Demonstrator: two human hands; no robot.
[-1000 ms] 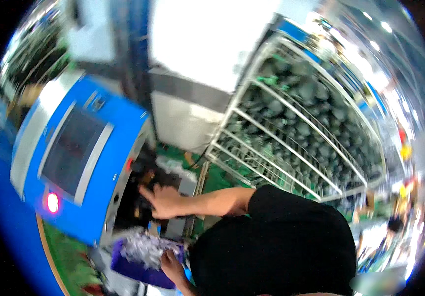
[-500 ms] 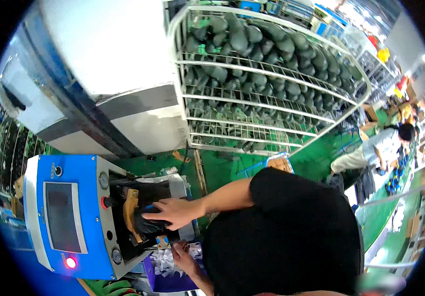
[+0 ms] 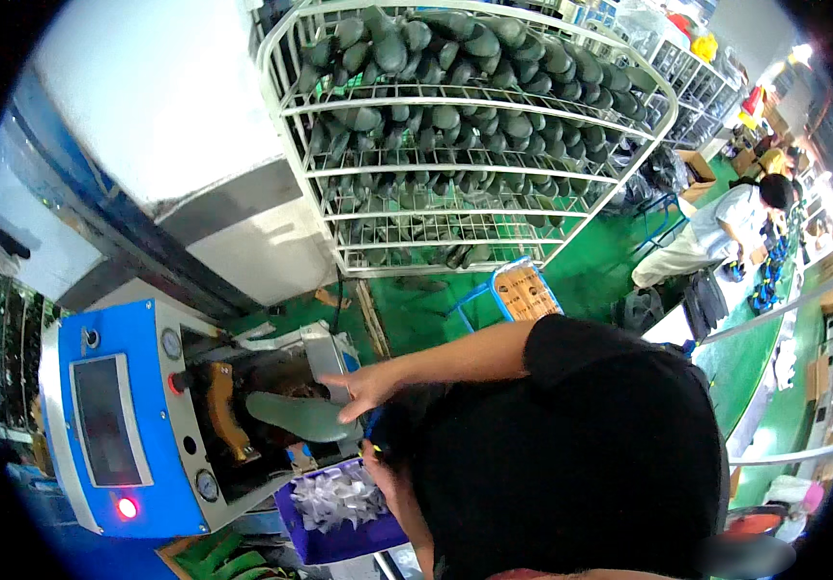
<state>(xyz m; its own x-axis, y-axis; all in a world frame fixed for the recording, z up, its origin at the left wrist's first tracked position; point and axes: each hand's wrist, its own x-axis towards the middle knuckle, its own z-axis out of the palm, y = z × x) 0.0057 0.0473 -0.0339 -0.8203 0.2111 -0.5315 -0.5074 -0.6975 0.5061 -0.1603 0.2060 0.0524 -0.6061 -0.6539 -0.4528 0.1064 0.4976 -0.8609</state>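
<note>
A dark green, foot-shaped shoe last (image 3: 302,418) lies across the opening of the blue machine (image 3: 112,416), sole side up. Its right end is held by my right hand (image 3: 368,389), with the thumb on the near edge and a finger pointing away along the far side. Just below, my left hand (image 3: 385,468) is closed against a dark blue piece with a small yellow spot (image 3: 374,432), which looks like part of a shoe upper. My body and arm hide most of that piece. A curved brown pad (image 3: 228,411) stands inside the machine, left of the last.
A purple bin (image 3: 325,551) of white pieces stands below the machine opening. The machine carries a screen (image 3: 110,420), a red button and a lit red lamp. Behind are a white rack (image 3: 474,101) of dark lasts, a blue-framed stool (image 3: 525,290) and a seated person (image 3: 726,227) at right.
My right hand has moved from the brown pad towards me. The dark item under it now shows as a green last, sole up. My left hand has moved up beside it.
</note>
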